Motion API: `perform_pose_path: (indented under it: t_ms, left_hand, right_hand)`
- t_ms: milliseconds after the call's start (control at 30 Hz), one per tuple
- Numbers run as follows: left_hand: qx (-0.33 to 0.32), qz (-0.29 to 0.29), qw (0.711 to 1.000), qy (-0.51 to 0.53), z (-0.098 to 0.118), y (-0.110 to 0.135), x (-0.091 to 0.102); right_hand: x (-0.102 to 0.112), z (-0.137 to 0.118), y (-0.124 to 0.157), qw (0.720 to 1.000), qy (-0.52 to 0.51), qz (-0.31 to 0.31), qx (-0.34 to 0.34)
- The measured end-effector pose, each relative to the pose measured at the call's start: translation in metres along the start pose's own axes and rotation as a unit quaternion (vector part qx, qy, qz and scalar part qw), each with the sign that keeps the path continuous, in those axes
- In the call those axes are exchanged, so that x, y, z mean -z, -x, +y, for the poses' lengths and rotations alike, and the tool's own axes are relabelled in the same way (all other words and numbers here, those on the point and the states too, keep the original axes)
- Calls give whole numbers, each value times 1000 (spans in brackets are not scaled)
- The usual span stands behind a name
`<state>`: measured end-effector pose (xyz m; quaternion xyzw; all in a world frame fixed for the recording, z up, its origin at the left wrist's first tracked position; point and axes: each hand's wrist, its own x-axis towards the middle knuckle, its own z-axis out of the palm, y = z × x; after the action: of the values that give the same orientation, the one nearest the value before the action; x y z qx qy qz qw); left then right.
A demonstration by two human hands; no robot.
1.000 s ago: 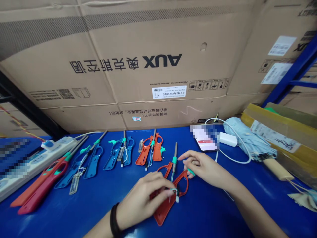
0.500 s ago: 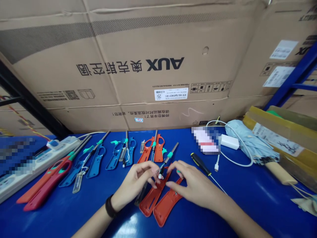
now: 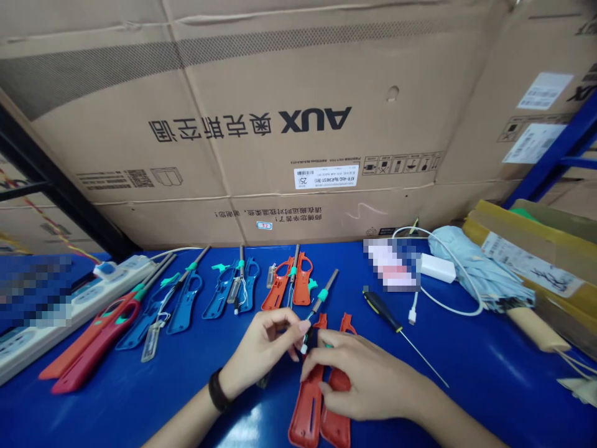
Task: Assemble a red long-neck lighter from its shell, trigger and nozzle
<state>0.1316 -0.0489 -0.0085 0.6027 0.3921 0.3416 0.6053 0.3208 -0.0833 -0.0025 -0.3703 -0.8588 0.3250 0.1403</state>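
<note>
My left hand [image 3: 270,345] pinches the wires and igniter part of a lighter's inner assembly, whose metal tube and green collar [image 3: 323,295] point up and away. A clear fuel tank below that hand is mostly hidden. Just to its right, my right hand [image 3: 366,376] curls over two red-orange lighter shell halves, a left half [image 3: 304,414] and a right half [image 3: 336,426], its fingers closed on them. A small green piece [image 3: 329,345] shows beside the right fingers, partly covered.
Opened lighters in orange [image 3: 277,292] and blue [image 3: 218,298] lie behind. Two closed red lighters [image 3: 100,342] lie beside a power strip [image 3: 79,311]. On the right are a screwdriver [image 3: 382,311], white charger [image 3: 437,267], folded umbrella [image 3: 480,267] and yellow-taped box [image 3: 527,249]. A large carton [image 3: 261,74] stands behind.
My right hand has moved down with both shell halves, which now lie nearer me and slightly right, apart from the inner assembly. My left hand still pinches the assembly. The view shifted slightly.
</note>
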Motion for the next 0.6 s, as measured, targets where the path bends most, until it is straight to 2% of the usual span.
perform_pose_path:
  t_ms: [100,267,433,600]
  left_hand:
    - [28,-2,999,24,-4,-1,-3]
    - [70,33,994,73,-7,-3,-3]
    - [110,-15,984,141,-7,-2,-2]
    - [89,-39,978,187,-6,0,-2]
  right_hand:
    - [8,0,2,999,-35,5,-3]
    - [19,2,8,990,-98,55,-82]
    - [26,4,13,982,-165,64,-67]
    - [26,6,12,948,-302,68,-71]
